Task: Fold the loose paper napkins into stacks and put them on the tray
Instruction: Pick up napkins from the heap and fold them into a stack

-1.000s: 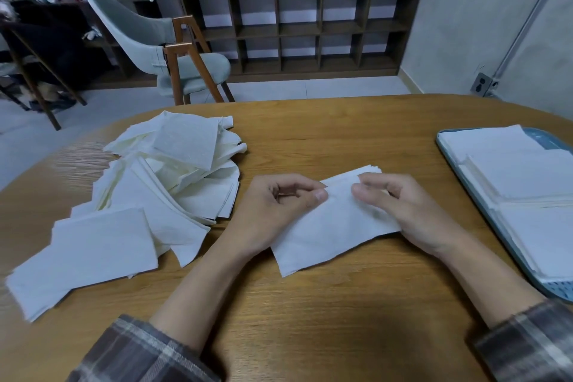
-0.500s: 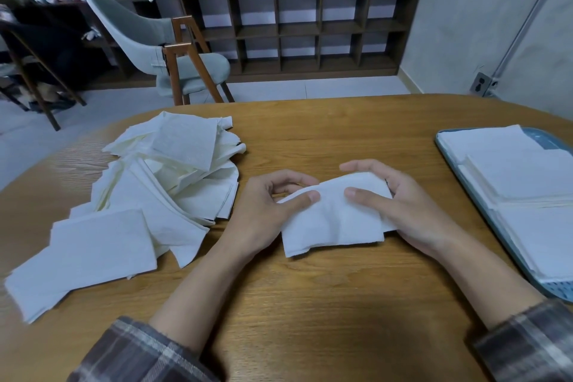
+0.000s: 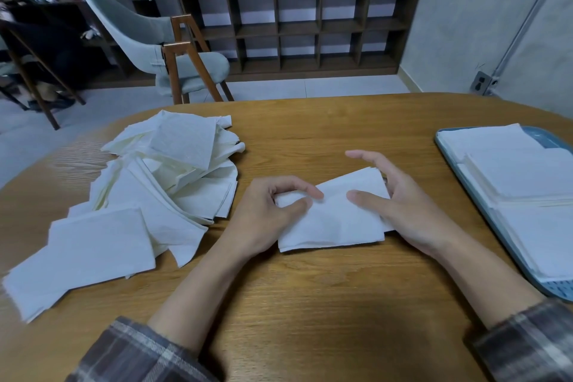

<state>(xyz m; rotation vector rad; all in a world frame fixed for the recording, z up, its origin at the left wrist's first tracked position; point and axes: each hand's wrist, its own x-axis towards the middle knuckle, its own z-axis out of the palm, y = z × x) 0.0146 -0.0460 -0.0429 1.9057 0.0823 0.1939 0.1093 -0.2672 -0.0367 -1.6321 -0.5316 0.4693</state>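
A folded white napkin [image 3: 336, 220] lies on the wooden table [image 3: 310, 304] between my hands. My left hand [image 3: 266, 214] pinches its left end between thumb and fingers. My right hand [image 3: 400, 205] rests at its right end, thumb lying on top of the paper, fingers spread and lifted above the far edge. A loose heap of white napkins [image 3: 148, 195] is spread over the left part of the table. At the right edge a blue-grey tray [image 3: 455, 170] holds stacks of folded napkins [image 3: 527, 183].
Beyond the table's far edge stand a grey chair with wooden legs [image 3: 173, 49] and a low dark shelf unit [image 3: 310, 31] with potted plants on top. A grey wall with a socket [image 3: 480, 82] is at the right.
The napkin has been folded over from a long diagonal sheet into a shorter rectangle. My right fingers have lifted off it and spread, while my left hand keeps its pinch.
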